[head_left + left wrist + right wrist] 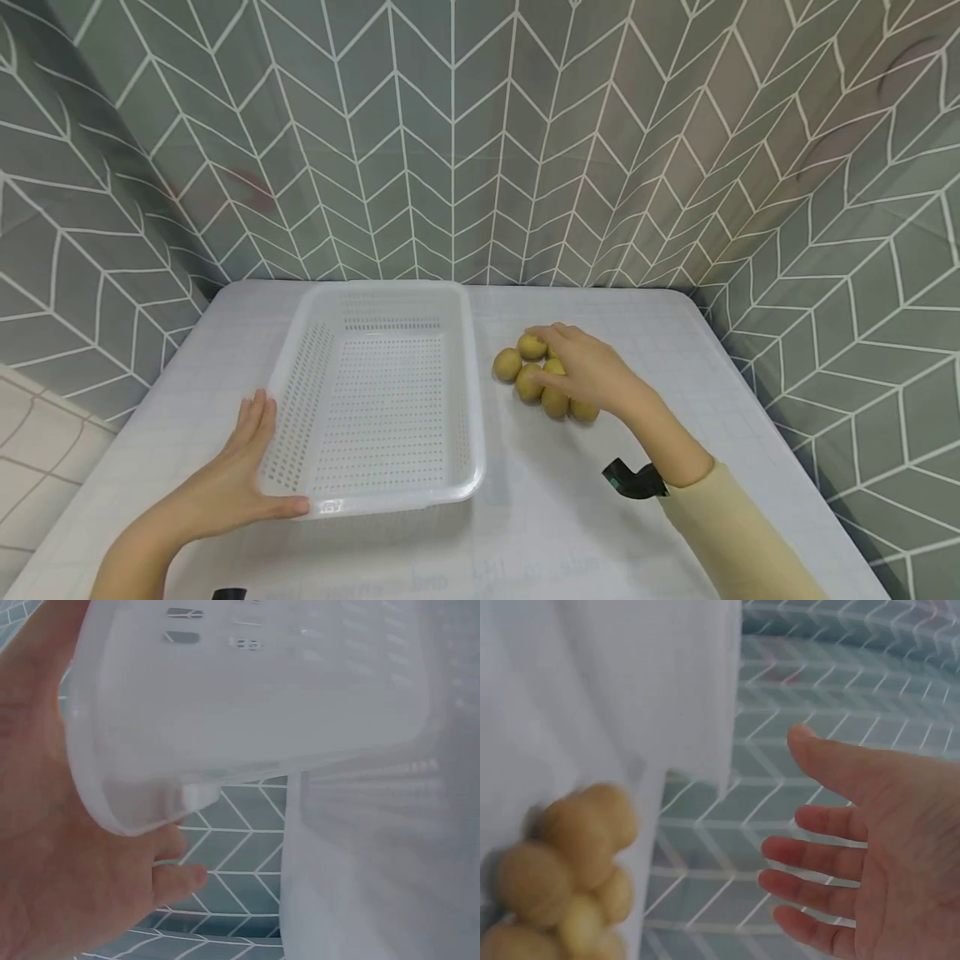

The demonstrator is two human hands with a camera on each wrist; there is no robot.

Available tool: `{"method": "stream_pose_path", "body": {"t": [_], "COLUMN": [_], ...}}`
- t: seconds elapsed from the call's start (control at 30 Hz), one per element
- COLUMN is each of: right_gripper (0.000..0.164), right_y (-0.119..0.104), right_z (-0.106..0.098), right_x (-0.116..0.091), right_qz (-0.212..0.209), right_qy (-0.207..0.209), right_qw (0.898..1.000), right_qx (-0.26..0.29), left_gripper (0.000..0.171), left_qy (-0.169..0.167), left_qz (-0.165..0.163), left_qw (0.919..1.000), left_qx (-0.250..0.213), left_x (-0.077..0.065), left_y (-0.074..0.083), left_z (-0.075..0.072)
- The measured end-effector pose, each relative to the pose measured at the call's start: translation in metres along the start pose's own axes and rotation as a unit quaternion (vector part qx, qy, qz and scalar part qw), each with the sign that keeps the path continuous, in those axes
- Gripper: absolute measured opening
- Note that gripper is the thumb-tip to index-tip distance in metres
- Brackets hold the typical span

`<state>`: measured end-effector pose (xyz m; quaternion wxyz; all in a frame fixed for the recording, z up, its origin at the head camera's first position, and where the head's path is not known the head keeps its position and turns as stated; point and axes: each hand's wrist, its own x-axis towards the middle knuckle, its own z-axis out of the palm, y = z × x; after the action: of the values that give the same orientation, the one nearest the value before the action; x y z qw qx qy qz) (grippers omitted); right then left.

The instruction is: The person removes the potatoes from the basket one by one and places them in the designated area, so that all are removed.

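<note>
A white perforated plastic basket stands on the table, left of centre, with nothing inside. My left hand rests at its near left corner, fingers straight along the outer side and thumb at the front rim. In the left wrist view, the basket's wall fills the upper part beside that hand. Several small round potatoes lie clustered right of the basket. Over this pile reaches my right hand, partly covering it. The right wrist view shows its fingers loosely spread, nothing between them, with the potatoes apart from it.
A white cloth covers the table. Grey patterned curtains rise behind its far edge and along both sides. A black strap piece sits at the right wrist by the pale sleeve.
</note>
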<state>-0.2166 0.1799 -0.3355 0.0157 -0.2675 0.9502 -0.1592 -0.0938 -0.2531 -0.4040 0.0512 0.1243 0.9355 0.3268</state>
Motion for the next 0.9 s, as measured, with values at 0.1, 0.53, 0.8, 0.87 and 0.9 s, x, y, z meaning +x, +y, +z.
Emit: {"method": "stream_pose_path", "body": {"t": [0.1,0.53,0.8,0.87,0.9], "right_gripper": [0.061,0.07,0.072,0.073,0.074], "right_y": [-0.016,-0.055,-0.069,-0.072,-0.074], "right_z": [-0.003,-0.006,-0.007,-0.009,-0.01], "right_x": [0.007,0.036,0.049,0.054,0.057], "right_qz": [-0.016,-0.071,-0.073,-0.063,-0.059], "right_qy": [0.0,0.007,0.003,-0.004,-0.007], "right_qw": [1.0,0.995,0.992,0.992,0.992], "right_qx": [-0.007,-0.067,-0.105,-0.106,-0.108], "left_gripper": [0.138,0.143,0.143,0.142,0.142], "left_qy": [-0.004,-0.023,-0.028,-0.028,-0.029], "left_qz": [-0.005,-0.023,-0.028,-0.03,-0.03], "left_qw": [0.9999,0.999,0.9986,0.9984,0.9984], "left_qx": [0.008,0.03,0.035,0.038,0.039], "left_x": [0.001,0.004,0.004,0.004,0.004], "left_y": [0.002,0.011,0.012,0.012,0.011], "left_z": [-0.002,-0.008,-0.01,-0.01,-0.01]}}
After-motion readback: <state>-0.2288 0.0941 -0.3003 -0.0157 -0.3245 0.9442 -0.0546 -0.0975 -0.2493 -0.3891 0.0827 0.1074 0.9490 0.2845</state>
